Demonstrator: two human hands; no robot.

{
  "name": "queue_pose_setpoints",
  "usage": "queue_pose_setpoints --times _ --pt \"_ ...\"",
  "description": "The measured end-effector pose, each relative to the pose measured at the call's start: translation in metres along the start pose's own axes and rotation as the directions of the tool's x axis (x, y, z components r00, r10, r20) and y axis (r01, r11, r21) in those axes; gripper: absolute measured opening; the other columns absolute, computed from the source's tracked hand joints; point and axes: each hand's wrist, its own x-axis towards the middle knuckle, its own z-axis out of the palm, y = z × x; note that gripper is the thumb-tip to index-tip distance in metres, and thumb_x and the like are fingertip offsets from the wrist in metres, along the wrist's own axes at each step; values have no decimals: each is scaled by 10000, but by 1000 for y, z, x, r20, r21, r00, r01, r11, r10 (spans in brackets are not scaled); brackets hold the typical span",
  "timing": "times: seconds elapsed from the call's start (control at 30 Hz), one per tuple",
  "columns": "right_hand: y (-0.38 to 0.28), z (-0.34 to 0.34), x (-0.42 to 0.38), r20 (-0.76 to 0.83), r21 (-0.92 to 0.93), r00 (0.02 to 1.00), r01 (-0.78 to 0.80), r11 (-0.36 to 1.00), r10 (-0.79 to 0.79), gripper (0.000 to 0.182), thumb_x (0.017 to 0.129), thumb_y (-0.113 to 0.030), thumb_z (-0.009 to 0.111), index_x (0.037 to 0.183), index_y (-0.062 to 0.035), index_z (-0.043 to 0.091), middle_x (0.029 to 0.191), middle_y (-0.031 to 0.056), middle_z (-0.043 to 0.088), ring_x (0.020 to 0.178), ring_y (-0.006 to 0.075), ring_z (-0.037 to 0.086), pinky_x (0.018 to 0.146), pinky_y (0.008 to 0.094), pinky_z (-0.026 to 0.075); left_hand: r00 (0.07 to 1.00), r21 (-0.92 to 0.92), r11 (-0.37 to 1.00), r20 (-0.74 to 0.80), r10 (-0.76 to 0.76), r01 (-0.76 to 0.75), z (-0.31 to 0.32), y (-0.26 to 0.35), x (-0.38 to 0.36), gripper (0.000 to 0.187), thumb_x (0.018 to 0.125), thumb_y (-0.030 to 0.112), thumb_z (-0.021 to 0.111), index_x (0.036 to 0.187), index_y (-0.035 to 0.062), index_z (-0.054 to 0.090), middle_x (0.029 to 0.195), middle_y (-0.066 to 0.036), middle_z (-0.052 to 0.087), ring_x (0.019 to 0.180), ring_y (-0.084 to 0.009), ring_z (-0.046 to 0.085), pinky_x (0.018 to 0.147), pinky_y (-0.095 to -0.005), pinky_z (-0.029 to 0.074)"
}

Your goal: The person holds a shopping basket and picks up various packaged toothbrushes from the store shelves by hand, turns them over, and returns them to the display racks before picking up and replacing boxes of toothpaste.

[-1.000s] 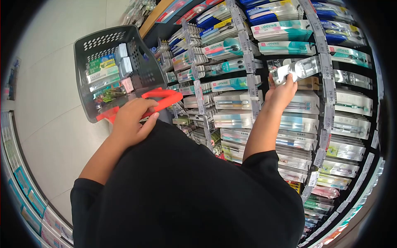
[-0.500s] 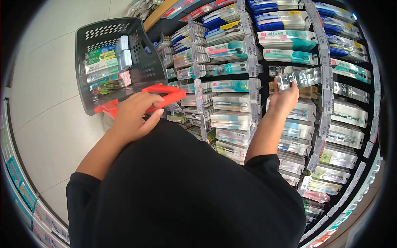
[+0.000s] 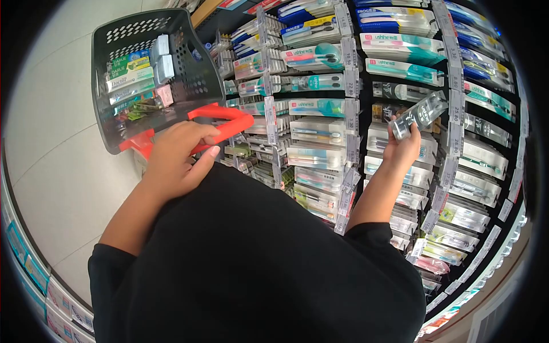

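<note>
Gripping the toothbrush pack [image 3: 419, 114] by its lower end, your right hand [image 3: 403, 150] holds it just off the shelf rack [image 3: 349, 86], long axis tilted up to the right. Your left hand [image 3: 178, 155] is closed around the red handle [image 3: 226, 123] of the basket [image 3: 194, 74], well to the left.

left hand [image 3: 174, 157]: grips red handle [image 3: 223, 123] of shopping basket [image 3: 197, 74] | right hand [image 3: 403, 150]: holds toothbrush pack [image 3: 420, 114] before toothbrush shelves [image 3: 320, 123]
</note>
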Motion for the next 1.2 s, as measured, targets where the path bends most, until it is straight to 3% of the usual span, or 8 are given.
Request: queue_pose_setpoints --times 0.23,0.3,0.37,0.43,0.53,0.7,0.97,1.2 --pt "45 7 65 52 127 998 -53 991 47 261 928 -140 447 1124 31 438 976 154 583 855 286 620 777 482 543 999 31 999 28 -21 20 1 3 3 203 761 66 608 959 24 588 782 -90 602 733 -247 582 682 -329 446" --pt "61 7 74 79 -10 990 -119 993 119 291 912 -162 502 1113 41 445 1053 149 547 916 242 592 738 338 514 999 72 997 33 -7 5 1 4 5 202 762 94 623 949 25 590 769 -91 604 722 -262 584 671 -344 452" --pt "70 7 68 65 -181 993 -88 979 101 449 888 -221 554 1198 72 410 1115 166 529 1019 253 554 787 312 474 999 75 997 45 -31 27 2 6 5 201 763 96 624 950 28 592 772 -93 608 725 -259 588 679 -344 454" --pt "81 5 55 -13 -461 983 155 874 -181 705 844 -250 619 1345 94 260 1220 199 471 1180 294 451 983 366 363 998 94 995 51 -48 43 3 7 7 199 766 97 624 951 32 594 775 -95 611 726 -255 593 685 -344 455" --pt "68 11 4 114 -563 890 424 709 -442 605 837 -227 625 1299 55 355 1280 196 406 1181 304 438 986 363 372 994 138 988 79 -80 68 3 9 8 188 771 99 623 946 37 596 782 -102 615 728 -251 604 689 -341 459" --pt "80 -2 -34 314 -493 785 615 615 -534 271 782 -84 632 1030 -12 550 1110 160 527 991 269 534 779 330 478 970 154 971 132 -203 182 7 7 10 220 777 125 629 963 17 578 827 -125 601 759 -267 599 690 -347 467" --pt "162 20 -112 431 -317 890 304 899 -149 155 776 -106 640 890 -10 597 863 110 595 758 223 600 647 298 479 894 452 882 327 -305 136 16 5 30 427 778 333 677 1028 7 561 850 -164 599 768 -323 591 679 -393 471" --pt "242 53 -101 102 -299 950 -253 920 294 531 790 -263 671 1192 34 490 1107 167 579 922 228 603 773 338 481 792 527 809 364 -490 259 23 18 39 411 800 368 656 1013 23 586 761 -183 634 723 -335 633 657 -386 485"
